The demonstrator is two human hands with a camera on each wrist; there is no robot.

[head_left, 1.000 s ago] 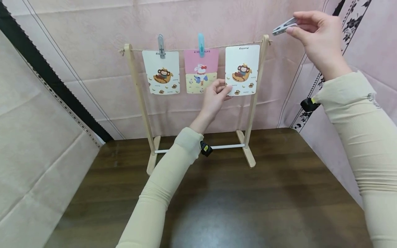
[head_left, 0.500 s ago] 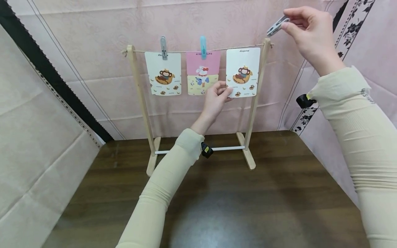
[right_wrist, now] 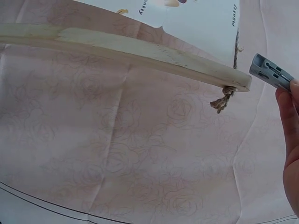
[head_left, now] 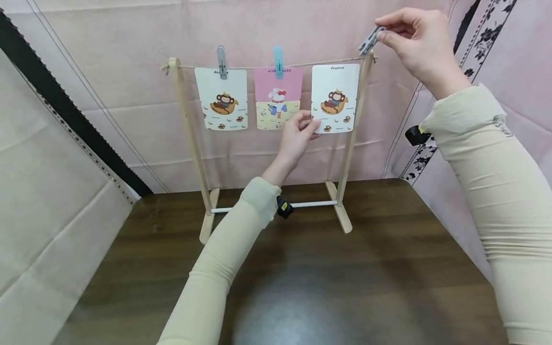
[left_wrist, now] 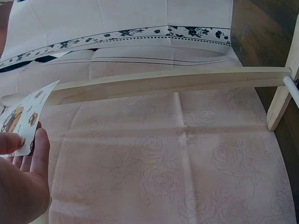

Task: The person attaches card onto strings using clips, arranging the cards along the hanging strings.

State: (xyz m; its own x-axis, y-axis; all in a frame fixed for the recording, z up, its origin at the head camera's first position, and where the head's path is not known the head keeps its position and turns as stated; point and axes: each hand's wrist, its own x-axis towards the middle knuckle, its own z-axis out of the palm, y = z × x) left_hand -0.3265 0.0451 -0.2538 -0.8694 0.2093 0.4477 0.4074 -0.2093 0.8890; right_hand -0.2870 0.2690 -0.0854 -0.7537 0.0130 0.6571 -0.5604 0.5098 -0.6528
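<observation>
My left hand pinches the lower left corner of a white monkey card, whose top edge is level with the string. In the left wrist view the thumb lies over the front of that card. Up at the right post's top, my right hand holds a grey clothespin between thumb and fingers. The right wrist view has this clothespin just beyond the post's end, apart from the card. Another monkey card and a pink-and-yellow card hang from the string by clothespins.
A wooden stand with two posts and a white lower bar stands on the dark wooden table. Pale patterned cloth covers the wall behind. A knotted string end sticks out past the right post.
My right hand has moved left with the grey clothespin, from right of the post to over its top, and the clothespin now tilts more steeply. The left hand still holds the card.
</observation>
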